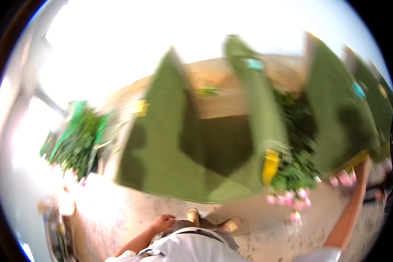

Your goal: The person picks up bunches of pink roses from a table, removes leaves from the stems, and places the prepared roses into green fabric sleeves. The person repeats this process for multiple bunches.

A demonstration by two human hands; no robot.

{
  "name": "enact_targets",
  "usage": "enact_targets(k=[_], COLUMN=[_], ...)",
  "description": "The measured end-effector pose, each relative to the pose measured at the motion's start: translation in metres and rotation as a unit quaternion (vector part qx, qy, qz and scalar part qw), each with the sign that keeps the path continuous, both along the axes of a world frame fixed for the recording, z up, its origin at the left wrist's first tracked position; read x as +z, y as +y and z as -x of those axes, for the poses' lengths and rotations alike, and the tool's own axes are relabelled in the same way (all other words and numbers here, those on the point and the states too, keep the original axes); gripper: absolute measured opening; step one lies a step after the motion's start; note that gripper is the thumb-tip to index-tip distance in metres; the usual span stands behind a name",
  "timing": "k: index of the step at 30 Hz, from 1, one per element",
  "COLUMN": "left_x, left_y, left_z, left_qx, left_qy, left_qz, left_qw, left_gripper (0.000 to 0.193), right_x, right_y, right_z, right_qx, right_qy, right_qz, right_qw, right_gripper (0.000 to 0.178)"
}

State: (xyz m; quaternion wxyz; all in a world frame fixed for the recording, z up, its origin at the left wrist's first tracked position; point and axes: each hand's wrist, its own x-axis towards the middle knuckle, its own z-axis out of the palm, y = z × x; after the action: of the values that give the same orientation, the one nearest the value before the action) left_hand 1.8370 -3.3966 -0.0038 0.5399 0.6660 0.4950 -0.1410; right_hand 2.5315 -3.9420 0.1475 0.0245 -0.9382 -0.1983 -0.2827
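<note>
Low in the head view, my left hand (164, 222) hangs in front of my waist, its fingers loosely extended with nothing seen in them. My right arm stretches out to the right, and my right hand (363, 163) meets the yellow lower edge (356, 160) of a tall green panel (336, 118). Its fingers are blurred and partly hidden there, so their grip does not show. Left of that panel, a bunch of pink flowers (292, 198) with dark green leaves (294, 170) hangs blooms down beside a yellow tag (270, 167) on another green sheet (225, 183).
More green panels (371, 100) stand in a row at the far right. At left, leafy stems with pink blooms lie in a green wrap (101, 129). A few leaves (208, 91) rest on a brown surface (225, 105). My sandalled feet stand on a pale floor (257, 227).
</note>
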Motion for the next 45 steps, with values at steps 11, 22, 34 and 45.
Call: enact_targets(k=[11, 22, 34, 45], left_x=[-0.006, 0.001, 0.139, 0.175], left_y=[0.114, 0.402, 0.601, 0.764], left_z=[0.117, 0.250, 0.355, 0.424], left_qx=[0.077, 0.076, 0.191, 0.257], left_qy=[0.041, -0.037, -0.122, 0.193], left_qz=[-0.124, -0.337, -0.652, -0.568], left_qw=[0.988, 0.938, 0.724, 0.758], left_gripper=[0.033, 0.027, 0.032, 0.079], right_x=[-0.362, -0.404, -0.096, -0.088], right_y=[0.114, 0.425, 0.934, 1.238], right_z=[0.386, 0.603, 0.760, 0.899], right_qx=[-0.010, 0.237, 0.420, 0.440], right_qy=[0.410, 0.545, 0.767, 0.843], right_qz=[-0.223, -0.026, -0.073, -0.174], right_qw=[0.885, 0.804, 0.480, 0.257], right_gripper=[0.027, 0.041, 0.027, 0.048])
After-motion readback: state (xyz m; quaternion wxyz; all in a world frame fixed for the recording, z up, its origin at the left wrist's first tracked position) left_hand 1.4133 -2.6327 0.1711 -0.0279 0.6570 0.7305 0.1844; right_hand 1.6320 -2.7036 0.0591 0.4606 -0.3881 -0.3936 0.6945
